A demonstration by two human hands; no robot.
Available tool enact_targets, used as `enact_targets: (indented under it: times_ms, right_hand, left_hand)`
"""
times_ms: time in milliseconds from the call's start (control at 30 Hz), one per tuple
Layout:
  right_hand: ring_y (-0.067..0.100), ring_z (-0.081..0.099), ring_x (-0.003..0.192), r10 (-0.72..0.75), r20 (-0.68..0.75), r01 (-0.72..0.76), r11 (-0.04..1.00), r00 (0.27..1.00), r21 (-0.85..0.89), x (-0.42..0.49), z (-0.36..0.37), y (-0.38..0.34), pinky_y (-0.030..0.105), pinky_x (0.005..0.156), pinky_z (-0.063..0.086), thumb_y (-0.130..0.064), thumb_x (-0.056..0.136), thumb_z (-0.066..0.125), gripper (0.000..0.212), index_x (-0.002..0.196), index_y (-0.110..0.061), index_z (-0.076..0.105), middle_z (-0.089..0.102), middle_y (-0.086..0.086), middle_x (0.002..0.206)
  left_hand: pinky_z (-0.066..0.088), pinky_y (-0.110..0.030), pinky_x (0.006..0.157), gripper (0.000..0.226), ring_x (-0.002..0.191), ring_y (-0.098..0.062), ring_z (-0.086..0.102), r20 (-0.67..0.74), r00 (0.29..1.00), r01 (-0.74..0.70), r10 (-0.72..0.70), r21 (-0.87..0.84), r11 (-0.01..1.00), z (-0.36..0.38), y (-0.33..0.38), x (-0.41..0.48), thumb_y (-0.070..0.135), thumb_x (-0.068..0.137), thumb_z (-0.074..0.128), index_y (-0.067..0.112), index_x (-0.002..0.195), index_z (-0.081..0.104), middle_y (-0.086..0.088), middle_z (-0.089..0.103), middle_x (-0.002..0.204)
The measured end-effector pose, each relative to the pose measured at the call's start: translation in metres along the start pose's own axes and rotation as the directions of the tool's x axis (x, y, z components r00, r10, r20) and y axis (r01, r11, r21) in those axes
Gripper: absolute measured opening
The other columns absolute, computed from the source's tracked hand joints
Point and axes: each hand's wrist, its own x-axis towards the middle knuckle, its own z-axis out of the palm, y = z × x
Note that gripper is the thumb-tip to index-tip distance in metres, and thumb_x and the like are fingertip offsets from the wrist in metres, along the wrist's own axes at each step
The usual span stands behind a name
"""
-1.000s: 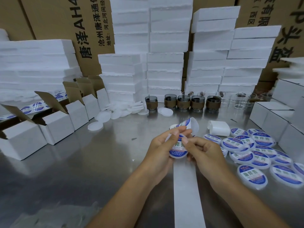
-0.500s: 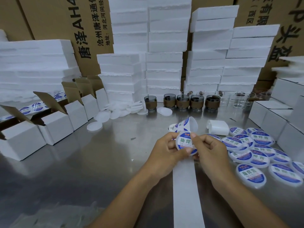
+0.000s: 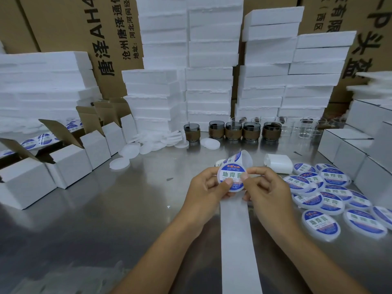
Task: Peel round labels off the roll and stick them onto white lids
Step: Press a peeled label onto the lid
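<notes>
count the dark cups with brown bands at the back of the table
5 cups in a row before the foam stacks: one apart at left, then four side by side. More may hide among the clear glasses at right.

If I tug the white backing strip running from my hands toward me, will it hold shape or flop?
Probably floppy: the backing strip lies flat on the metal table and curls over behind the lid. Likely very light and thin, so it should slide easily on that glossy surface.

Bright, even light — table (image 3: 106,219) glares, edges bend and blur.
</notes>
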Motion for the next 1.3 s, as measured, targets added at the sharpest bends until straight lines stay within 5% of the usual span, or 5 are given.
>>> enact_targets:
  times_ms: [433,867,1000,1167,1300]
  right_hand:
    - [0.004,0.055,0.045,-0.035,0.008,0.034,0.999,0.999,0.029,0.000,0.002,0.002,0.014,0.047,0.046,-0.013,0.088,0.060,0.010,0.089,-0.023,0.059,0.069,-0.006,0.064]
    - [0.004,0.059,0.052,-0.073,0.055,0.076,0.995,0.996,-0.065,0.002,0.000,0.003,0.012,0.050,0.047,-0.012,0.085,0.064,0.027,0.092,-0.036,0.055,0.067,-0.003,0.068]
    - [0.002,0.062,0.054,-0.054,-0.096,0.042,0.992,0.994,-0.119,0.015,-0.019,0.005,0.012,0.045,0.047,-0.017,0.088,0.060,0.022,0.094,-0.038,0.055,0.065,-0.008,0.070]
    - [0.015,0.057,0.065,-0.176,-0.313,-0.032,0.827,0.933,-0.561,0.030,-0.062,0.017,0.032,0.061,0.046,-0.017,0.094,0.050,0.041,0.134,-0.017,0.043,0.060,0.000,0.075]
    - [0.022,0.047,0.067,-0.097,-0.318,-0.203,0.589,0.943,-0.782,0.032,-0.073,0.028,0.031,0.058,0.035,-0.019,0.093,0.049,0.043,0.134,-0.009,0.041,0.062,0.016,0.086]
  left_hand:
    - [0.055,-0.025,0.081,0.045,0.097,-0.014,0.068,0.012,1.000,0.006,-0.007,0.079,0.997,-0.001,-0.003,0.001,0.006,0.079,0.072,0.022,0.118,0.057,-0.001,0.070,0.109]
    - [0.053,-0.020,0.069,0.029,0.078,-0.011,0.068,0.021,1.000,-0.005,0.005,0.000,1.000,-0.003,0.000,0.001,0.007,0.088,0.062,0.014,0.117,0.063,-0.003,0.073,0.092]
    - [0.056,-0.024,0.078,0.025,0.077,-0.011,0.067,-0.050,0.998,0.044,-0.045,-0.012,0.999,-0.006,0.000,0.004,0.009,0.088,0.063,0.025,0.106,0.065,0.000,0.072,0.084]
    - [0.057,-0.024,0.074,0.019,0.074,-0.014,0.066,-0.143,0.986,0.079,-0.082,-0.028,0.996,-0.012,0.000,0.006,0.005,0.091,0.056,0.019,0.099,0.066,-0.004,0.071,0.085]
    - [0.056,-0.023,0.070,0.020,0.067,-0.013,0.063,-0.169,0.983,0.069,-0.072,-0.023,0.997,-0.012,0.001,0.005,0.003,0.092,0.052,0.015,0.098,0.066,-0.002,0.069,0.076]
